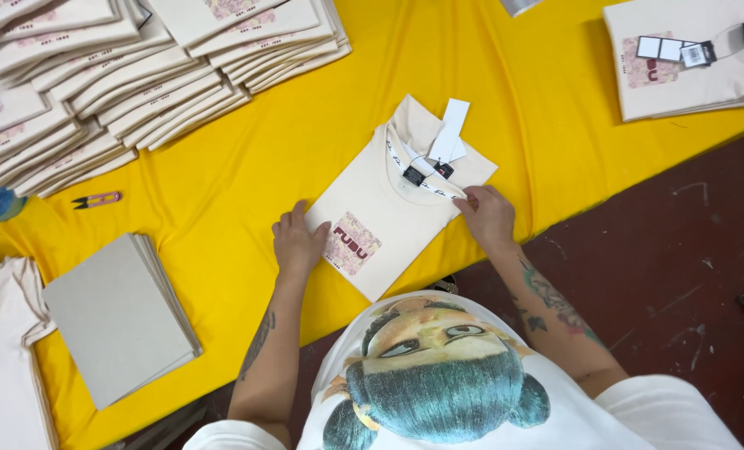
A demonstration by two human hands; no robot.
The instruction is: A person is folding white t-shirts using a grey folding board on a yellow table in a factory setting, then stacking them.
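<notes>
A folded cream T-shirt (388,196) with a small pink printed patch lies on the yellow table cover (247,158), turned at an angle. White and black hang tags (448,133) rest at its collar. My left hand (297,242) lies flat on the shirt's left edge beside the patch. My right hand (488,217) presses on the shirt's right edge near the collar, fingertips pinching the fabric fold.
Fanned stacks of folded cream shirts (138,75) fill the far left. One more folded shirt with tags (688,58) sits at the far right. Grey cardboard sheets (117,317) and pink thread snips (97,200) lie at left. The table edge runs diagonally, dark red floor (680,250) beyond.
</notes>
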